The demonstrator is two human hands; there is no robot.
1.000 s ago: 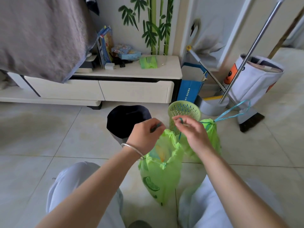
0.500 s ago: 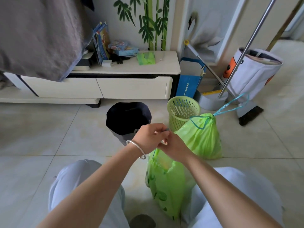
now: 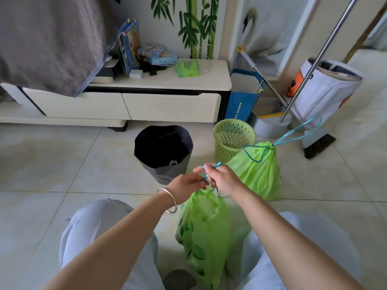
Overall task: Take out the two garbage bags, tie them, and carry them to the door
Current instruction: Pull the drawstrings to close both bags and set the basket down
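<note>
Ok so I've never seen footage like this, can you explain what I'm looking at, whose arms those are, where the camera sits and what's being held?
There is no machine here: the camera sits on a person's head and looks forward and down, so the two bare arms are that person's own. The left hand, with a bangle at the wrist, and the right hand both pinch the blue drawstring of the near green bag, whose mouth looks only partly gathered. A second green bag stands on the tiled floor behind it, already drawn shut, its strings trailing. Beyond are a dark bin, a green mesh basket and a low cabinet.
</note>
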